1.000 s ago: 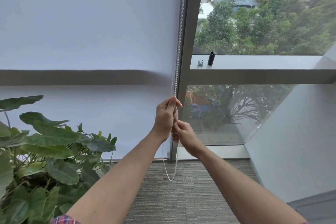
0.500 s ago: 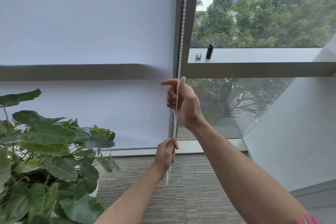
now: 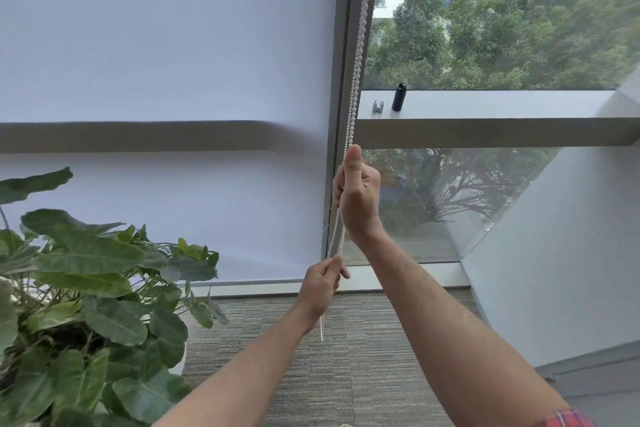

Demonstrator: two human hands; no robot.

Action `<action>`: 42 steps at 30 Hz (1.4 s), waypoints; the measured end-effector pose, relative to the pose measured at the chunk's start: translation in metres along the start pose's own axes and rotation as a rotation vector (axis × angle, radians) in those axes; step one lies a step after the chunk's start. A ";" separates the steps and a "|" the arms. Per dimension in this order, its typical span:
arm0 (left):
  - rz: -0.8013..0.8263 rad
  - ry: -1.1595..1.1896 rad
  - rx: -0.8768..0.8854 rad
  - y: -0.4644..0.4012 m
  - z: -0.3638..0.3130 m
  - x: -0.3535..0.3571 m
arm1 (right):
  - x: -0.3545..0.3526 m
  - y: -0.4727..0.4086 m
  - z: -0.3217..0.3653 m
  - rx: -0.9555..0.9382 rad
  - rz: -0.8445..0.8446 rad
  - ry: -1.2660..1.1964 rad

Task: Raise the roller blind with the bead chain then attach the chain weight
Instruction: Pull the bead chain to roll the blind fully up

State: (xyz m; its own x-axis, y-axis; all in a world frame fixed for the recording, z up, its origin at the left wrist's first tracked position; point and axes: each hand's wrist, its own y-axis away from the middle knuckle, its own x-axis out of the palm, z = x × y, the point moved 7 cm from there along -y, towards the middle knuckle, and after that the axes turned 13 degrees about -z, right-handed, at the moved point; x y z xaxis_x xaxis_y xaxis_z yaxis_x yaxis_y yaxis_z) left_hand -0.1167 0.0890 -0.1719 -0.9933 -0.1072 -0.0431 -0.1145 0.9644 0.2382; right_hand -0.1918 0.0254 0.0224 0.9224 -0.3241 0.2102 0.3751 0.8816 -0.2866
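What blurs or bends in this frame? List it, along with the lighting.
Head view: trees at the top right smear with motion blur; the wide lens tilts the window frame; soft daylight, no glare; both hands and the bead chain stay sharp; a dim band shows across the blind.

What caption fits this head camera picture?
Right hand and left hand grip the white bead chain beside the lowered white roller blind.

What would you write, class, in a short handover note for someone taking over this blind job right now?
Right hand grips the bead chain high, thumb up. Left hand pinches it lower down.
The blind is nearly fully down, bottom edge just above the floor.
A black cylinder, perhaps the weight, and a small metal piece sit on the ledge.
Left: raise the blind, fit the weight.
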 end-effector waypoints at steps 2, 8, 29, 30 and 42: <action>0.008 -0.046 0.002 -0.001 -0.001 -0.003 | 0.000 0.003 -0.005 -0.010 0.003 0.021; -0.166 0.106 0.070 -0.017 -0.032 -0.035 | -0.014 0.036 -0.054 0.037 0.020 0.138; -0.045 0.354 0.319 -0.011 -0.148 0.007 | -0.050 0.065 -0.141 0.411 0.180 0.268; -0.044 0.354 0.327 -0.009 -0.145 0.008 | -0.050 0.054 -0.132 0.402 0.140 0.239; -0.078 0.289 0.130 -0.003 -0.075 0.001 | 0.025 -0.011 0.029 0.201 0.263 -0.236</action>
State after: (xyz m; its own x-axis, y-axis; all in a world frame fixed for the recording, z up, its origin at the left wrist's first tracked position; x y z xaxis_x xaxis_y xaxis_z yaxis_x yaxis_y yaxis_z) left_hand -0.1190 0.0682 -0.0999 -0.9472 -0.2284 0.2252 -0.2061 0.9713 0.1184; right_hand -0.1752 0.0177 0.0581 0.9291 -0.0112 0.3697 0.0818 0.9810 -0.1758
